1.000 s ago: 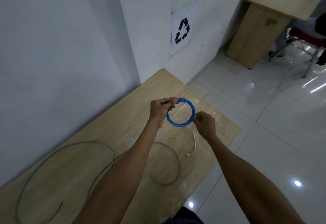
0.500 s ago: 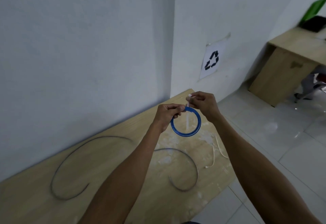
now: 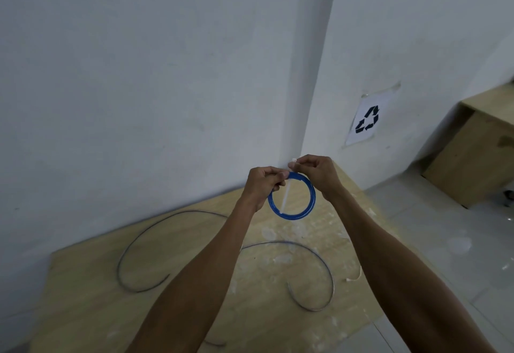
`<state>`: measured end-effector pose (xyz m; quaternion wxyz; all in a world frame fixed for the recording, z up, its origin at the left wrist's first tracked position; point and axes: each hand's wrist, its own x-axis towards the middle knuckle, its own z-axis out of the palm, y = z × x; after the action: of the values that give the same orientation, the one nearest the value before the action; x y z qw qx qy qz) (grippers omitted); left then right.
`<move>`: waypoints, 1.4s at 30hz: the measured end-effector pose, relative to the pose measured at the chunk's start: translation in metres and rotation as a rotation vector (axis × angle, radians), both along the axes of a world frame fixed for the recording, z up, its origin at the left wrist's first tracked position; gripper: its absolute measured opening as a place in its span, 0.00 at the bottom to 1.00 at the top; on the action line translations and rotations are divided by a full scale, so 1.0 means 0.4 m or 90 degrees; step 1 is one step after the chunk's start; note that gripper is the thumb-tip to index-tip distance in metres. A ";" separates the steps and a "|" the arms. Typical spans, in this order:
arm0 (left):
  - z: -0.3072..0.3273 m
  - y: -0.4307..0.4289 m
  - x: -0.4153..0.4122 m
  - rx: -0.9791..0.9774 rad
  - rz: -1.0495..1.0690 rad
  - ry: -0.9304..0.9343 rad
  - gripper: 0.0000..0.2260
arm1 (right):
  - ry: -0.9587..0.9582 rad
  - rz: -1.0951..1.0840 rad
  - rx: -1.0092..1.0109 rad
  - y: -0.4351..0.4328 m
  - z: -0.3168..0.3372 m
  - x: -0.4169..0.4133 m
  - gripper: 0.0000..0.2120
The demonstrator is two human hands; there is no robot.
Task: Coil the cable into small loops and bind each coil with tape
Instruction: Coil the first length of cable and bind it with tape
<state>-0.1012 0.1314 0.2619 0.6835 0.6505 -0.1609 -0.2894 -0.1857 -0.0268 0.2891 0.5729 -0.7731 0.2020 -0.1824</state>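
Head view: above a board (image 3: 97, 311) bearing a loose grey cable (image 3: 278, 241), the left hand (image 3: 262, 185) is pinching the top of a blue coil (image 3: 292, 217) held in the air. The right hand (image 3: 317, 173) is pinching a white strip (image 3: 286, 194) at the same spot, its tail hanging across the ring. Only fingertips are keeping the turns together, so easing the left pinch during wrapping would probably let the springy loops fan apart. The thin strip may also twist or slip, leaving a slack binding.
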 end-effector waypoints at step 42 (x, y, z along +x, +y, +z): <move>0.084 0.066 0.045 -0.084 0.125 0.026 0.16 | -0.058 0.070 -0.063 0.122 0.076 0.038 0.12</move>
<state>-0.0833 0.1577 0.2955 0.7530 0.6109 -0.1012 -0.2227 -0.1704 0.0221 0.3193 0.5521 -0.8012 0.1236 -0.1950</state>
